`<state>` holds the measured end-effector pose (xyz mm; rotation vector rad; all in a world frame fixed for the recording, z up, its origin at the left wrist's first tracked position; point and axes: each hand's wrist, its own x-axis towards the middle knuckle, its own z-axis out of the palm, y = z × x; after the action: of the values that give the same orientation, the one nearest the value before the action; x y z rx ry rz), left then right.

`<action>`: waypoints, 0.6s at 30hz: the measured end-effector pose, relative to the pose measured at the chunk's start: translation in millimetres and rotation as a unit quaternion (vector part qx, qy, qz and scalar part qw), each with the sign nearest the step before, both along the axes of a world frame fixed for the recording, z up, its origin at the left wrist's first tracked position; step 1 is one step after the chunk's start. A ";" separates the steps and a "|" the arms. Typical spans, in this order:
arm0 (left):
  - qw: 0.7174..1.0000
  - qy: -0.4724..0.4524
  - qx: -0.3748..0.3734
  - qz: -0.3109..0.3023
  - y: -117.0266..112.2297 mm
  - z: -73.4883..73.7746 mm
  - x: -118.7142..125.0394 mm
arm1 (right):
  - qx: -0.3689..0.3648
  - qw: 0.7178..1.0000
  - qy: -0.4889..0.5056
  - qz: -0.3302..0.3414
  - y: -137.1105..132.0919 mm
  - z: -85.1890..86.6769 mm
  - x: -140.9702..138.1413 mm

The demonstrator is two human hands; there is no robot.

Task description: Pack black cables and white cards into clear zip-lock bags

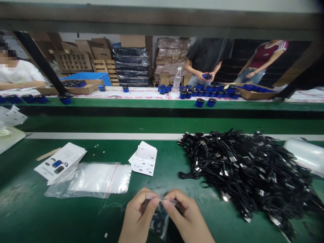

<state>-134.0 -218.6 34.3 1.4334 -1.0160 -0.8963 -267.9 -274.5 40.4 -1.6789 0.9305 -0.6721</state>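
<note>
Both hands meet at the bottom edge of the view, pinching the top of a small clear bag (159,216) between thumbs and forefingers: the left hand (138,219) grips its left part, the right hand (186,217) its right. Something dark and coiled sits inside the bag (too blurred to name), which hangs just above the green counter (30,209).

Left of the hands lies a loose stack of empty clear bags (93,180), with a pile of printed leaflets (59,162) partly under its far corner. Beyond the hands, a small fan of white cards (144,158) rests flat. To the right spreads a large heap of black cables (250,168), tangled together, and past it a clear plastic roll (306,155) near the edge.

Across a white strip runs a second counter, crowded with blue cylinders (210,91). A water bottle (177,80) stands among them, and a person in a dark shirt (206,55) holds one cylinder.
</note>
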 end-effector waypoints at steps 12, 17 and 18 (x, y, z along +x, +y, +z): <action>0.999 0.027 0.015 -0.014 2.8 11.4 3.3 | -0.063 0.998 0.006 0.011 2.5 10.7 -1.3; 0.997 -0.018 0.021 0.066 13.8 3.1 4.8 | -0.127 0.991 0.007 0.040 2.7 6.2 4.5; 0.995 -0.030 0.020 0.093 18.6 1.6 7.5 | -0.137 0.989 0.005 0.063 3.4 7.0 7.3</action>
<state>-126.4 -200.0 35.9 1.5687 -0.8949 -0.7453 -260.6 -271.2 47.4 -1.9680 0.7565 -0.7314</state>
